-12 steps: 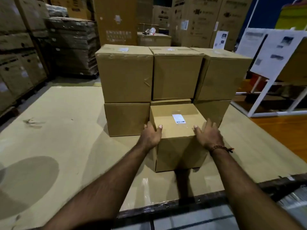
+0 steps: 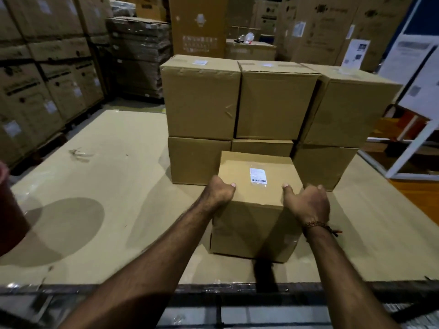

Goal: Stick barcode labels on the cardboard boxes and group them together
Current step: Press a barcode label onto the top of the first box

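Observation:
A small cardboard box (image 2: 255,224) stands on the cardboard-covered platform (image 2: 118,186), with a white barcode label (image 2: 258,175) stuck on its top. My left hand (image 2: 217,192) grips its near left top edge, thumb on top. My right hand (image 2: 307,201) grips the near right top edge, thumb on top. Right behind it stands a stack of boxes (image 2: 237,103), three across and two high. White labels show on the tops of the upper boxes.
Pallets of large cartons (image 2: 42,79) line the left side. More tall cartons (image 2: 320,27) stand behind. White sign boards on a frame (image 2: 418,79) stand at the right. A dark red object (image 2: 9,210) shows at the left edge. The platform's dark front edge (image 2: 237,293) runs below.
My view has moved closer and a little lower. Both hands stay on the labelled box, which sits near the stack as before; the dark red object has entered at the left.

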### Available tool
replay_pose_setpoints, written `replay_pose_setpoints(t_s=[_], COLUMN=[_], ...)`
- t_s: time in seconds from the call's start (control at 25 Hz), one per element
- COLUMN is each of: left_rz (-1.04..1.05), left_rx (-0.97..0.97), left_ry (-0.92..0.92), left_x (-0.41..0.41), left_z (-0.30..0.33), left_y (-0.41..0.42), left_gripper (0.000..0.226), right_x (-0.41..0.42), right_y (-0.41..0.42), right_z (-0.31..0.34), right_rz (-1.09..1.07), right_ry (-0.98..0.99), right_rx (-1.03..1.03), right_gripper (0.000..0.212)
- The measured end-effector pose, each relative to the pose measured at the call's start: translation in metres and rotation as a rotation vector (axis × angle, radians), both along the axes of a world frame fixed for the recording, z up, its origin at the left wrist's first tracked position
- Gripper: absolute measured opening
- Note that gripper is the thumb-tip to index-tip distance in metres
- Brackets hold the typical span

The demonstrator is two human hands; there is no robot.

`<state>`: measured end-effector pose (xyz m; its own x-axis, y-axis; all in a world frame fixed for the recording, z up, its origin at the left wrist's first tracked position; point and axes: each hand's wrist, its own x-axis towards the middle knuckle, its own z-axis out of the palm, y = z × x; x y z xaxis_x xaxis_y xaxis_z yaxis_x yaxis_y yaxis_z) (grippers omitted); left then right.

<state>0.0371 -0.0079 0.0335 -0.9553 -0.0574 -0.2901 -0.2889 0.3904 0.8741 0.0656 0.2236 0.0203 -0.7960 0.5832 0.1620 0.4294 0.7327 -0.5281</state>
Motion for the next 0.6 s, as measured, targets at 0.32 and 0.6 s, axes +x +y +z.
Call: replay_pose_setpoints(t_s=[0.32, 0.6], left_rz=[0.197, 0.404], left_rx=[0.036, -0.003], left_ry=[0.043, 0.086], left_x=[0.085, 0.134], left_z=[0.017, -0.005], left_y=[-0.081, -0.181], left_gripper=[0.045, 0.066], right_x=[0.048, 0.074], right_y=[-0.082, -0.179], right_z=[0.012, 0.013], right_rz=[0.178, 0.348], right_ry=[0.106, 0.139], right_rx=[-0.039, 0.000], right_gripper=[0.064, 0.058])
